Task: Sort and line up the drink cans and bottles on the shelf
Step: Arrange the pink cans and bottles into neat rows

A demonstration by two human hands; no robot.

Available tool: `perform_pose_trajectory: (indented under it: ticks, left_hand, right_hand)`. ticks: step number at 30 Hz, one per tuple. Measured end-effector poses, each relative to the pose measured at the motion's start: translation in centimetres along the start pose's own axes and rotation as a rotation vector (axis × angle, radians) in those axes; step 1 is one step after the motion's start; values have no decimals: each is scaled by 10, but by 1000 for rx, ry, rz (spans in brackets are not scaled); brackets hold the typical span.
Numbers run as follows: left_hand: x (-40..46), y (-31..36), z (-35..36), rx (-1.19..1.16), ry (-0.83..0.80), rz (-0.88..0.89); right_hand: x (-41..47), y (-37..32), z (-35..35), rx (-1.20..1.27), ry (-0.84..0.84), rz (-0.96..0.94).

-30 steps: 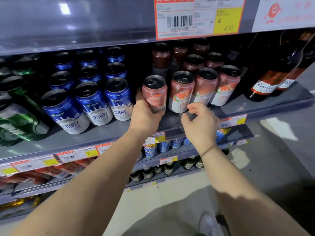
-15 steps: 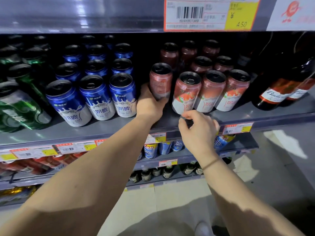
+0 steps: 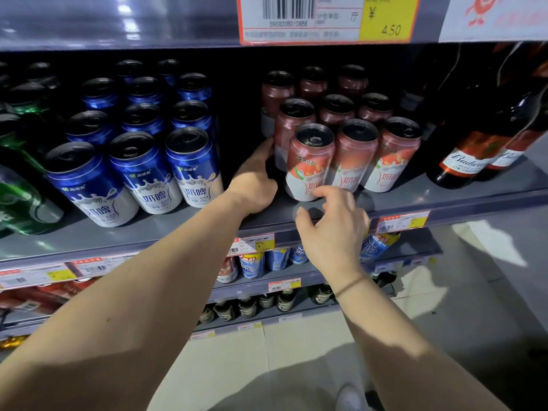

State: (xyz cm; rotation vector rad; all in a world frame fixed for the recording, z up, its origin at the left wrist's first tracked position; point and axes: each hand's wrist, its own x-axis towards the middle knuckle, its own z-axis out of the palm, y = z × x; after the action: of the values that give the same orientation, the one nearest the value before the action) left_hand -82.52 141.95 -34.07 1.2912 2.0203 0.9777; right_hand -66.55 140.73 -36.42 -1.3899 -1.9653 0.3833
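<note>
1. Left hand point(image 3: 255, 185) grips the second-row red can point(image 3: 292, 129), in the column just left of the front red can point(image 3: 308, 161).
2. Right hand point(image 3: 332, 229) hovers loose-fingered, holding nothing, fingertips at that front can's base.
3. Judgement: squaring the red column; next, nudge it flush.

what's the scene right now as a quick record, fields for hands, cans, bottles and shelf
left hand: left hand grips the second-row red can
right hand: right hand fingers loosely curled, fingertips at the front red can, holding nothing
blue cans: blue cans upright in rows, left of the red ones
bottles: Budweiser bottles at far right
shelf: grey shelf, price tags on its edge
</note>
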Motion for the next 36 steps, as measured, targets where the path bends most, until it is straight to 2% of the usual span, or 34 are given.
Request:
perform_pose_trajectory:
  ticks: [6, 12, 14, 16, 19, 20, 22, 25, 31, 36]
  left_hand:
    - [-4, -6, 3, -58, 14, 35]
    - [-16, 0, -1, -83, -114, 95]
    - [-17, 1, 1, -82, -107, 105]
    - [-18, 2, 4, -65, -98, 109]
    - [-15, -1, 10, -36, -137, 69]
    - [-13, -3, 13, -13, -146, 47]
    - [-11, -3, 17, 52, -151, 11]
    - [-12, -1, 23, 87, -119, 17]
    - [-13, 0, 22, 55, -78, 48]
    - [-14, 0, 22, -3, -35, 45]
  right_hand:
    - [1, 1, 1, 33, 9, 18]
    - [6, 8, -3, -39, -106, -32]
    - [7, 9, -5, 24, -113, -40]
    - [9, 9, -12, 274, -7, 48]
    - [31, 27, -33, 564, 341, 296]
    - [42, 38, -41, 580, 339, 375]
    - [64, 60, -52, 493, 142, 454]
    - [84, 72, -59, 387, -121, 354]
    - [87, 65, -56, 269, -179, 282]
    - [92, 71, -57, 288, -219, 261]
